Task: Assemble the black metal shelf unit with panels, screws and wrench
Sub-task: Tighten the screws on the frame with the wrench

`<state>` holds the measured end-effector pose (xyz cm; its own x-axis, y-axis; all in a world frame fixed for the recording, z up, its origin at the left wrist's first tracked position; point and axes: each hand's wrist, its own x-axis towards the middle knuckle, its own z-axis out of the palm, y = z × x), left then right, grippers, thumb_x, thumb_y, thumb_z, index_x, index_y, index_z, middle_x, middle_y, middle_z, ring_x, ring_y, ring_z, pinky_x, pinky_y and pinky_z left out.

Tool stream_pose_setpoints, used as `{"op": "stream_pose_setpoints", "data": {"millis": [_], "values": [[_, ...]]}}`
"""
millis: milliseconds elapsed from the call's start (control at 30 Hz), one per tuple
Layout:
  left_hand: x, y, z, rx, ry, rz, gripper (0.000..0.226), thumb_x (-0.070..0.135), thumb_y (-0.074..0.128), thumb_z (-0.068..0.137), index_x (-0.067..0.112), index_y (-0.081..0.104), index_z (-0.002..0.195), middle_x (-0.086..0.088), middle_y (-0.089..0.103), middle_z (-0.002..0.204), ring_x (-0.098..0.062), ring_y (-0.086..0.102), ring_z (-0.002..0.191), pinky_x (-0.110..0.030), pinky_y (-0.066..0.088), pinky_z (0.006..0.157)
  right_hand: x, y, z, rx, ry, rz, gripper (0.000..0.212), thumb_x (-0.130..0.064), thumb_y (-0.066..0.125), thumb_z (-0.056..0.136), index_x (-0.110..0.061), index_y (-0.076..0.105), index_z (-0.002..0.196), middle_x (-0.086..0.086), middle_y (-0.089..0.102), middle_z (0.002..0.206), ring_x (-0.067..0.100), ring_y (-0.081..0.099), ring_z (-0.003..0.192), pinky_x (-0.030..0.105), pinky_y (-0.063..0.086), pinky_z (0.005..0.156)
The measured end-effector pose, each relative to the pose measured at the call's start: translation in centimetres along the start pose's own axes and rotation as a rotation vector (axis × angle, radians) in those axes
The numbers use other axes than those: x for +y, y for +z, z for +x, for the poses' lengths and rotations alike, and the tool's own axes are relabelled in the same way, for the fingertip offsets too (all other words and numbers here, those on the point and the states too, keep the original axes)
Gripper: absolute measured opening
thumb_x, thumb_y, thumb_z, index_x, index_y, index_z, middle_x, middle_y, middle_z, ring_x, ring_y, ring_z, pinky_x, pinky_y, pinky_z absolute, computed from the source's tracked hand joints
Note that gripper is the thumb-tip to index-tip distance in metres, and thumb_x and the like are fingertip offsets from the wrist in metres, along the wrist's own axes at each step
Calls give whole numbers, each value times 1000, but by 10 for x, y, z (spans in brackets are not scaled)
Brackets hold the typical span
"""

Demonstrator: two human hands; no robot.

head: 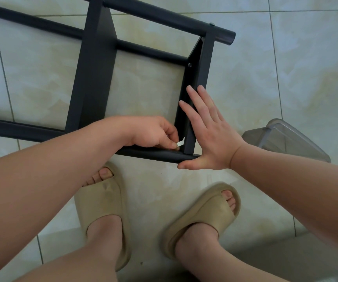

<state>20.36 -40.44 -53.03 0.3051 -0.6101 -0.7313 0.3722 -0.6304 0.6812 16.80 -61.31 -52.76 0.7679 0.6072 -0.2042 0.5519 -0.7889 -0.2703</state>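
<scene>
The black metal shelf frame [95, 64] lay on its side on the tiled floor [265, 78], and its end panel [199, 64] stood on edge at the frame's right end. That panel ran between the far tube [164, 16], which jutted past it with an open end, and the near tube [154, 154] just in front of the person's feet.

The left hand [154, 132] sat just left of the end panel's near corner. Its fingers were curled and its thumb and forefinger pinched a small pale strip [180, 143], whose tip touched the joint between panel and near tube. The strip was too small to tell what it was.

The right hand [206, 135] lay flat against the end panel's outer face, fingers straight and spread wide. They pointed up along the panel, with the thumb out past the end of the near tube.

One screw head [189, 65] showed on the end panel's inner face near the middle rail [152, 50], and another [211, 24] on the far tube above the panel. A second panel [95, 74] crossed the frame well left of the end panel.

A clear plastic container [286, 139] sat on the floor to the right of the end panel, beyond the right wrist. Two beige slides [103, 206] [204, 212] were on the person's feet, nearer than the end panel.
</scene>
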Motion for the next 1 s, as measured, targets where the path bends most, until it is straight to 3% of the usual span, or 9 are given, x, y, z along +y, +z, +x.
{"op": "stream_pose_setpoints", "data": {"millis": [267,367,467,633,833,1000], "values": [[-2,-5,-1,34,-6,63,12,21,69,92,26,72,82,15,65,62,-2,56,58,-24,44,66,0,0,0,1,-3,5,130,-92,48,71,2,20,157,23,3,166,40,-5,155,56,9,125],[-5,-7,1,93,8,-3,10,14,72,90,24,72,91,3,75,77,-16,72,77,-30,59,79,0,0,0,5,-5,7,130,-92,48,71,2,21,157,23,4,166,41,-4,155,56,9,125],[-2,-7,0,151,28,27,11,10,73,87,20,71,90,-2,76,79,-23,73,83,-31,59,83,0,0,0,4,-5,3,130,-92,46,72,2,20,157,23,3,166,41,-5,155,57,10,125],[3,-5,2,206,33,111,17,16,68,88,32,67,81,13,67,77,-3,60,71,-23,45,71,-1,-1,0,1,-8,1,129,-92,46,72,2,21,157,24,4,166,41,-4,154,58,11,124],[5,0,1,178,27,-110,12,14,68,90,23,68,83,15,63,72,-7,61,76,-28,53,80,0,-1,0,0,-5,-11,129,-92,45,72,3,21,156,24,4,166,41,-4,154,58,13,124],[9,1,1,127,-36,-422,7,9,64,93,13,65,88,1,74,77,-12,71,80,-25,56,79,0,-1,0,0,-6,-6,129,-92,46,72,3,22,156,24,4,166,41,-5,155,58,11,124]]}}
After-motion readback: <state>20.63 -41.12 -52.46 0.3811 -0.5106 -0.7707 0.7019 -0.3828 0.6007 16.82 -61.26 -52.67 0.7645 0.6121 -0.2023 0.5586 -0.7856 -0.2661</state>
